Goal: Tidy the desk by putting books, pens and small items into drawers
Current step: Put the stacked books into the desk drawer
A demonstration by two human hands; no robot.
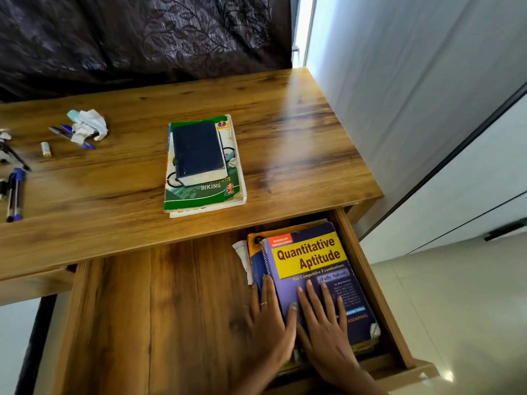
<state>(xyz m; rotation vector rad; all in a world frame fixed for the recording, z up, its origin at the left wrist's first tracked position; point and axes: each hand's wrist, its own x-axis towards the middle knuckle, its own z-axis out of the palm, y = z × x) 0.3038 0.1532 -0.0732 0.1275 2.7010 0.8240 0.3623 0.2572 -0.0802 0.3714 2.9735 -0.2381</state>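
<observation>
A thick purple and yellow "Quantitative Aptitude" book (310,260) lies in the right end of the open wooden drawer (171,309), on top of another book. My right hand (325,323) presses flat on its cover with straight fingers. My left hand (269,317) lies flat against the book's left spine side, thumb on the cover. On the desk (299,132) a dark blue book (198,151) sits on a green "Biking" book (211,192). Blue pens (70,135) lie at the left beside crumpled paper (88,125).
More pens (14,195) and a small yellow tube (45,149) lie at the desk's left edge. A white scrap (242,258) is tucked left of the drawer's books. A dark curtain (142,35) hangs behind; a white wall (413,81) stands to the right.
</observation>
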